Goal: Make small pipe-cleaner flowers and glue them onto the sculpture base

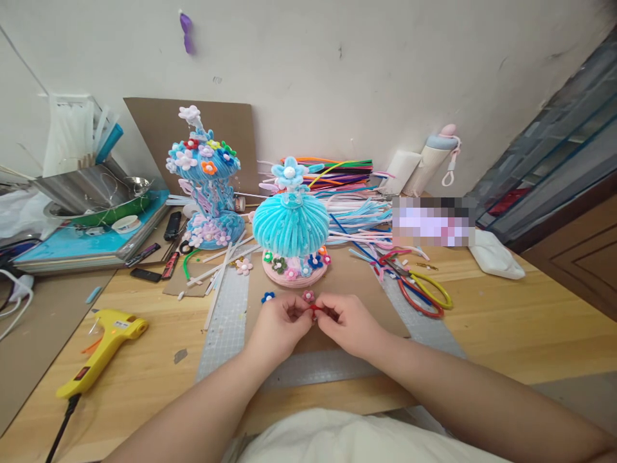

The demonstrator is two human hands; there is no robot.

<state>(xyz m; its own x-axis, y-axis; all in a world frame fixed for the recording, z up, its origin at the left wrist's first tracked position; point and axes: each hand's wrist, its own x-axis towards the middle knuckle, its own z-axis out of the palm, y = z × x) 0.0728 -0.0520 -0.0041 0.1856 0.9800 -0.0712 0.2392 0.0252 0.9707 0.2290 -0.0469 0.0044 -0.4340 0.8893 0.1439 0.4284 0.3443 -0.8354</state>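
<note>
Between the fingertips of my left hand (284, 319) and my right hand (348, 321) is a small red pipe-cleaner flower (315, 307), pinched from both sides. Just beyond my fingers lie a blue flower (268, 297) and a dusty pink flower (308, 296) on a cardboard sheet (371, 283). Behind them stands a pipe-cleaner carousel with a turquoise domed top (292, 225), a blue flower at its tip (289, 172), and a pink round base (294, 278) ringed with several coloured flowers.
A finished-looking blue carousel (205, 180) stands back left. A yellow glue gun (103, 350) lies left, with its cord toward me. Red-and-yellow-handled scissors (424, 289) rest right on the grey cutting mat (231, 347). Bundled pipe cleaners (351, 209) and a bottle (429, 164) are behind.
</note>
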